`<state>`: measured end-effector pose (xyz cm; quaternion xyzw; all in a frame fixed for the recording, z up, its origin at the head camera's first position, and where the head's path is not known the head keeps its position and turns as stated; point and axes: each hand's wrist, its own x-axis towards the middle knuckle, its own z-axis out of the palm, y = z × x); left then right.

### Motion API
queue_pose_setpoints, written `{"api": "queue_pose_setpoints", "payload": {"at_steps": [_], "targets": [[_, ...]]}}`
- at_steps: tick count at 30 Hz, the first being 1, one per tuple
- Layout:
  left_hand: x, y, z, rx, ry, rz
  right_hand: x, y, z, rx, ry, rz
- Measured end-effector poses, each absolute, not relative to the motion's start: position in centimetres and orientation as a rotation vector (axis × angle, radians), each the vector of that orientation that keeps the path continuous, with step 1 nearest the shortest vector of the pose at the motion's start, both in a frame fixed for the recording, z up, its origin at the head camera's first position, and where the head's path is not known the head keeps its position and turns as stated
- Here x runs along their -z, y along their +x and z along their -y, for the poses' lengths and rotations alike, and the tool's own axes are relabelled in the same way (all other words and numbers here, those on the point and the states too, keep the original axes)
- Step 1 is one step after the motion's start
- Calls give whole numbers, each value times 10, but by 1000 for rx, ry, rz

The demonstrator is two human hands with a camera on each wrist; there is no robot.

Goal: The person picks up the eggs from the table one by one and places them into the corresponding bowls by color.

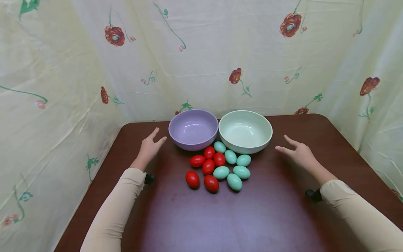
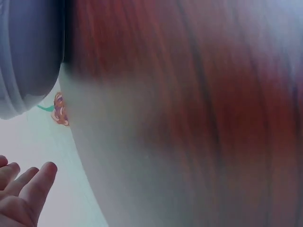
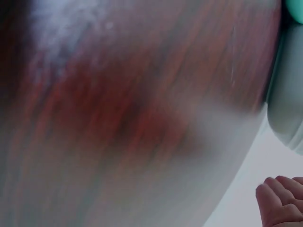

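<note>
My left hand [image 1: 149, 147] hovers left of a purple bowl [image 1: 192, 146], thumb and fingers spread, holding nothing. On the other side, my right hand [image 1: 300, 154] is held apart from a pale green bowl [image 1: 245, 148], its thumb and fingers also spread and bare. The two bowls stand side by side, and no contents show inside either one. In front of them lie several red eggs [image 1: 208, 167] on the left and several mint-green eggs [image 1: 241, 172] on the right. The left wrist view shows the purple bowl's side [image 2: 31, 52] beyond the fingers.
A dark brown wooden table [image 1: 195, 220] carries everything. Behind and around it hangs a pale curtain [image 1: 204, 70] with a flower print. Each wrist bears a black strapped device, such as the one at the right wrist [image 1: 313, 195].
</note>
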<state>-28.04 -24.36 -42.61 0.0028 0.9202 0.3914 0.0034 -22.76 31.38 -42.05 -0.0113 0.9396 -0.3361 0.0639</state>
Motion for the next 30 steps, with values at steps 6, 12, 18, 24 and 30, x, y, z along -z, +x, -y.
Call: {"api": "queue_pose_setpoints", "payload": {"at_steps": [6, 12, 18, 24, 30], "targets": [[432, -279, 236, -1459, -86, -2791, 423, -222, -310, 1109, -11, -2855], [435, -280, 227, -1682, -127, -2708, 424, -214, -304, 1229, 56, -2765], [437, -279, 217, -1864, -154, -2558, 425, -204, -298, 1264, 55, -2718], [437, -279, 208, -2012, -154, -2450, 422, -198, -287, 1309, 1, -2695], [435, -278, 202, -2136, -173, -2304, 419, -194, -272, 1506, 7, -2589]]}}
